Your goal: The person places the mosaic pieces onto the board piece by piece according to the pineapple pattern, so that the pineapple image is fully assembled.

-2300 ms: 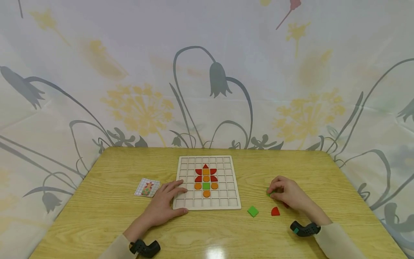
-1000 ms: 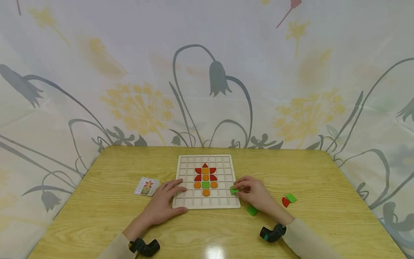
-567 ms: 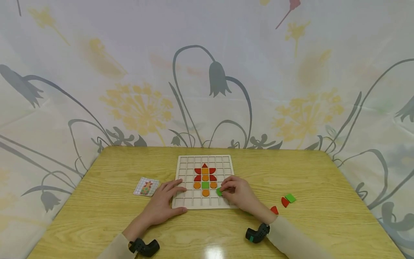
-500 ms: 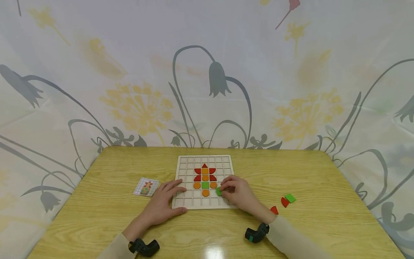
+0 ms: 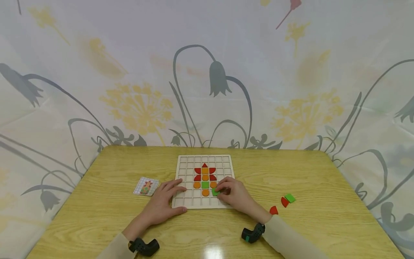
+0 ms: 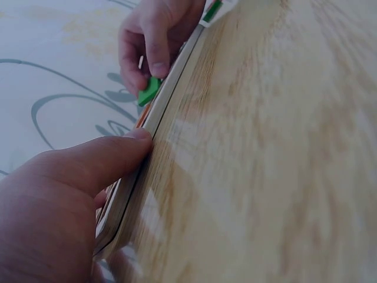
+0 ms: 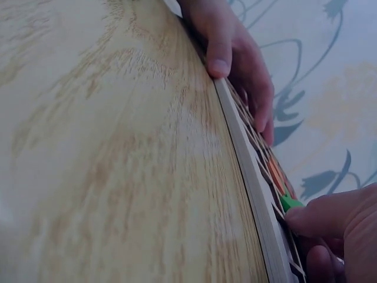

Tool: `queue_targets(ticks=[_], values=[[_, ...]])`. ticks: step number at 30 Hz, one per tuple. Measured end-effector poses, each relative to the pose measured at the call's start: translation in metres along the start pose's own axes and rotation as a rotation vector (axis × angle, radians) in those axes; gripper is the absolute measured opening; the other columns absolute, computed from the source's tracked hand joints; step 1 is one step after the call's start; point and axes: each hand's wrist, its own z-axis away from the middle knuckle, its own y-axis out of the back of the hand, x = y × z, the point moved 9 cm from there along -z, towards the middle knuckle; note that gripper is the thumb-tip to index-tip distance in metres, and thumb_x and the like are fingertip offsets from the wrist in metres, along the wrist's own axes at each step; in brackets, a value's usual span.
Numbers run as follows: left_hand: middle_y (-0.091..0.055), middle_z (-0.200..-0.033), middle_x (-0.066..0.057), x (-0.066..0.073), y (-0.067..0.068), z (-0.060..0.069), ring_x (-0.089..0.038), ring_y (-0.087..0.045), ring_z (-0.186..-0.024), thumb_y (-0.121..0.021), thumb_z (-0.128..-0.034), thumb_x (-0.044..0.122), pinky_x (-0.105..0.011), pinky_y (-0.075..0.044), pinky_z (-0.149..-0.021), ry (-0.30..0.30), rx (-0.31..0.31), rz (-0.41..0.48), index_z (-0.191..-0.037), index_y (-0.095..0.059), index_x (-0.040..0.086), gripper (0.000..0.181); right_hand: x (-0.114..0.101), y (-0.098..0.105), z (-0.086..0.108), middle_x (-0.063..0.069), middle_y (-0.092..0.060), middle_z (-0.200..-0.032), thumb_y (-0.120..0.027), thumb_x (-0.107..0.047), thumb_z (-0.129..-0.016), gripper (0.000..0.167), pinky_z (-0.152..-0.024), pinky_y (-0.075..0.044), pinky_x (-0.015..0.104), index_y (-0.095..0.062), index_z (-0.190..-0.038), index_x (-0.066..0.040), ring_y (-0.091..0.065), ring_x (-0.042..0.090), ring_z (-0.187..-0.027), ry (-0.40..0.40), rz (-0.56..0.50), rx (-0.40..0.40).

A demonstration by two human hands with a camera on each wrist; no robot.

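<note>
The board (image 5: 226,165) seems steadied by the left hand (image 5: 163,202), spread on its left side; over its right half, a green square (image 5: 215,192) is pinched by the right hand (image 5: 235,195), apparently for control.

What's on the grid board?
Red pieces, orange pieces, a laid green square and fingers of the left hand; the right hand pinches a second green square. What the hands cover there is hidden.
</note>
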Motion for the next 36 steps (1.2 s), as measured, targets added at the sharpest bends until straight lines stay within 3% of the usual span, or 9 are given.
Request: queue_targets(ticks=[10, 36], values=[[-0.041, -0.155, -0.002, 0.0009, 0.0018, -0.0005, -0.033, -0.037, -0.137, -0.075, -0.0833, 0.053, -0.061, -0.031, -0.106, -0.008, 0.007, 0.0, -0.131, -0.063, 0.024, 0.058, 0.0045, -0.002, -0.0006, -0.003, -0.064, -0.103, -0.078, -0.009, -0.086, 0.009, -0.069, -0.051, 0.025, -0.077, -0.094, -0.012, -0.059, 0.007, -0.079, -0.045, 0.0, -0.046], [-0.041, -0.155, -0.002, 0.0006, 0.001, -0.0004, -0.033, -0.036, -0.138, -0.076, -0.0828, 0.052, -0.061, -0.031, -0.106, 0.0, 0.002, 0.011, -0.131, -0.063, 0.024, 0.058, 0.0048, -0.0067, -0.0027, -0.001, -0.057, -0.106, -0.071, -0.007, -0.092, 0.011, -0.069, -0.048, 0.026, -0.077, -0.101, -0.011, -0.053, 0.01, -0.079, -0.059, 0.027, -0.13]])
